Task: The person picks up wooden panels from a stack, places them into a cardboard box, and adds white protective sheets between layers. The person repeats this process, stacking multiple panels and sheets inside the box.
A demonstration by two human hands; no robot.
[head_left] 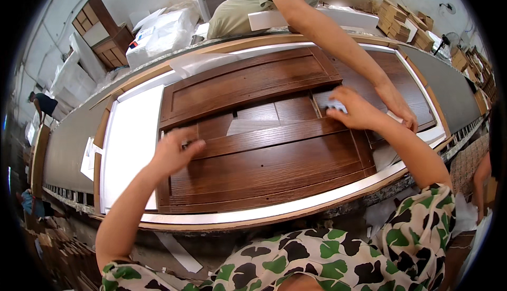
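Note:
Two dark brown wooden cabinet doors with framed edges, the near door (269, 169) and the far door (243, 88), lie side by side in a long carton. In the gap between them, more brown boards (264, 112) show lower down. My left hand (177, 151) is over the left end of the near door, fingers bent and thumb apart, slightly blurred. Above the right end of the gap, my right hand (356, 109) has its fingers and thumb spread around nothing I can make out. Whether either hand touches a door is hard to tell.
The carton's brown rim (104, 132) is lined with white foam (264, 215). A white sheet (132, 148) fills its left end. Across from me a co-worker's hand (398, 106) reaches onto the right end. The carton sits on a grey conveyor belt (66, 148).

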